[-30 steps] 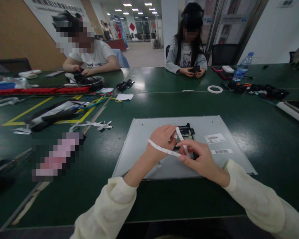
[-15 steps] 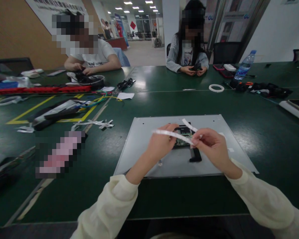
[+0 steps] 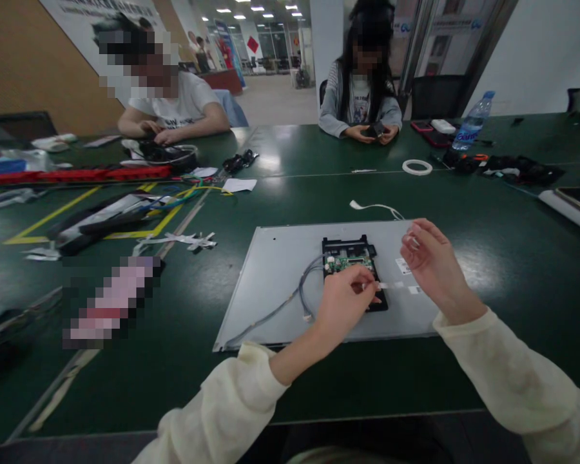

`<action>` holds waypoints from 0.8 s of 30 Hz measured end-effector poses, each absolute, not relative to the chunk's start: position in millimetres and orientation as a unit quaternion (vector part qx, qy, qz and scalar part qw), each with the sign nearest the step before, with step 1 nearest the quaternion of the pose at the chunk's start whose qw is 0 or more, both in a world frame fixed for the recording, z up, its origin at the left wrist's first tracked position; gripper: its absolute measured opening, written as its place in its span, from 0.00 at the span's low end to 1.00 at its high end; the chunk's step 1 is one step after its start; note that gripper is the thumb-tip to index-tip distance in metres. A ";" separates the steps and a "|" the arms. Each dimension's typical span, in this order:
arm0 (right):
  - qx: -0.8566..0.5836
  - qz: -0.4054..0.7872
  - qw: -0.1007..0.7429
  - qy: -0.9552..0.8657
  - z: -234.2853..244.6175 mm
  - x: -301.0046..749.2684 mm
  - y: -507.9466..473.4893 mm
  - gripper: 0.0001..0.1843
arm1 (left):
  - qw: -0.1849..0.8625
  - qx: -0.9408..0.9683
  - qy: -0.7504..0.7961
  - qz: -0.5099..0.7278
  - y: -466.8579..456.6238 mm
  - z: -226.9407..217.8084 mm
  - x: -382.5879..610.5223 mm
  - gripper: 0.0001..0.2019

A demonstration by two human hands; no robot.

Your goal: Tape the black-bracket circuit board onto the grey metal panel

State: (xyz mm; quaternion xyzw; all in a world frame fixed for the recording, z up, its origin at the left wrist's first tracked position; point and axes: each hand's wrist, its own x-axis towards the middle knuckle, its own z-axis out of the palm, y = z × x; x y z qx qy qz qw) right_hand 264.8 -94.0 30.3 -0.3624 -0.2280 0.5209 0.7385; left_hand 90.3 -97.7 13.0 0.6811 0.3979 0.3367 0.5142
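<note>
My left hand (image 3: 348, 299) is closed in a pinch over the lower part of a black bracket (image 3: 381, 298) with a green circuit board (image 3: 350, 262). A short whitish tape piece (image 3: 390, 285) sticks out to the right from its fingertips. Higher and to the right, my right hand (image 3: 435, 267) pinches a long white tape strip (image 3: 377, 206), whose curled free end trails left past the panel's far edge. Beneath both hands lies a flat grey metal panel (image 3: 275, 277) bearing the bracket. A grey cable (image 3: 294, 293) runs from the board toward the panel's near left corner.
On the left lie a phone (image 3: 111, 299), tape scraps (image 3: 188, 240) and a black-and-white bundle (image 3: 101, 219). A tape roll (image 3: 417, 167), a water bottle (image 3: 473, 122) and black gear (image 3: 522, 169) stand farther right. Two people (image 3: 178, 103) sit across the green table (image 3: 290, 193).
My hands have moved apart: the left went right and down, the right went up and right. The strip that stretched between them now trails from my right hand. The board and cable show more.
</note>
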 end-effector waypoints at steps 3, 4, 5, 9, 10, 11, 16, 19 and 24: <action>-0.378 0.536 0.717 -0.236 30.8 253.3 -98.6 0.10 | 0.510 0.679 0.410 0.333 -95.9 8.1 91.2 0.01; -0.381 0.540 0.714 -0.233 29.7 250.0 -99.7 0.10 | 0.510 0.678 0.411 0.334 -95.1 7.4 91.6 0.01; -0.384 0.542 0.712 -0.227 27.9 246.9 -100.6 0.10 | 0.510 0.677 0.410 0.335 -94.6 6.8 92.1 0.01; -0.393 0.522 0.733 -0.190 14.3 235.5 -102.9 0.11 | 0.484 0.696 0.410 0.336 -94.5 4.2 94.4 0.01; -0.396 0.512 0.740 -0.183 10.3 232.8 -103.3 0.11 | 0.467 0.707 0.413 0.335 -94.7 3.9 94.6 0.01; -0.400 0.503 0.745 -0.179 6.3 230.1 -103.6 0.11 | 0.447 0.718 0.416 0.333 -94.8 4.0 94.6 0.01; -0.405 0.488 0.752 -0.179 -7.3 222.8 -103.2 0.11 | 0.338 0.779 0.434 0.300 -93.8 8.3 92.3 0.02; -0.396 0.487 0.757 -0.178 -10.5 223.4 -101.9 0.11 | 0.290 0.812 0.432 0.263 -92.7 10.7 91.1 0.03; -0.398 0.482 0.759 -0.183 -12.5 224.7 -100.5 0.11 | 0.193 0.853 0.454 0.173 -92.2 11.9 89.7 0.06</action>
